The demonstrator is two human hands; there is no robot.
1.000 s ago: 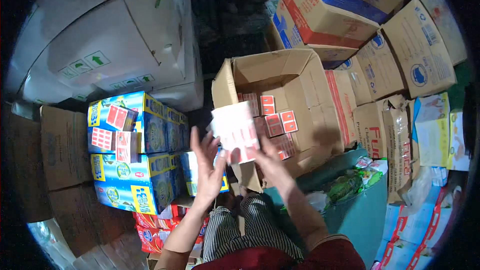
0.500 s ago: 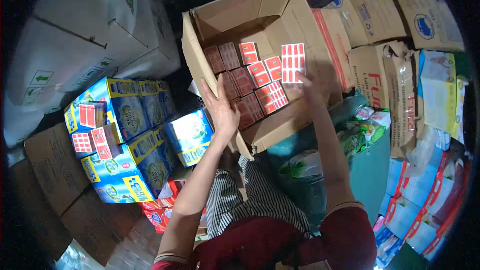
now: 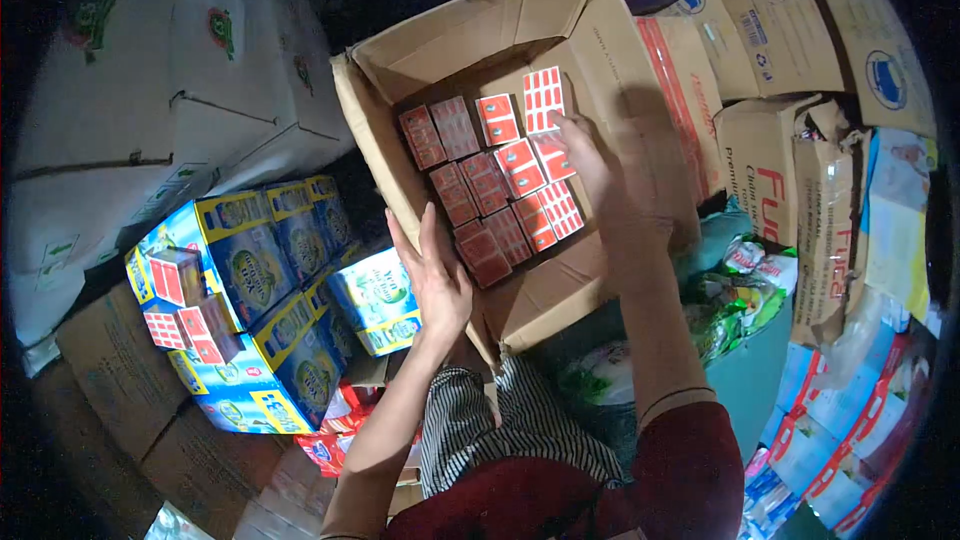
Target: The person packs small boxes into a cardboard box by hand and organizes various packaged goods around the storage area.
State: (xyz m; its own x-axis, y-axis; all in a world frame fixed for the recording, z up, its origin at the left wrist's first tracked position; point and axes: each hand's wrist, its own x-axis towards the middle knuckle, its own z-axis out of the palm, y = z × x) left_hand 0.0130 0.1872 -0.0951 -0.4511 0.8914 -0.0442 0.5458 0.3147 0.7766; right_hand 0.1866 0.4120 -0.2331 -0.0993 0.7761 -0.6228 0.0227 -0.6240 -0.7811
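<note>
An open cardboard carton (image 3: 625,70) holds several red and white packs, set in rows on its bottom. Inside it, my right hand (image 3: 585,160) has its fingers on a red and white pack (image 3: 543,100) at the end of the top row, beside another pack (image 3: 497,119). My left hand (image 3: 437,280) lies against the carton's near left wall, fingers apart and holding nothing. To the left, more red and white packs (image 3: 207,331) rest on blue and yellow boxes (image 3: 250,270).
White boxes (image 3: 130,130) are stacked at the left. A single blue and yellow box (image 3: 380,300) sits by my left wrist. Brown cartons (image 3: 755,170) line the right side. Green packets (image 3: 735,310) lie near my right forearm, and red packets (image 3: 330,445) lie lower left.
My right hand has moved left and down into the carton, bringing its pack to the top row. My left hand has slid slightly down along the carton's wall. The view has shifted a little.
</note>
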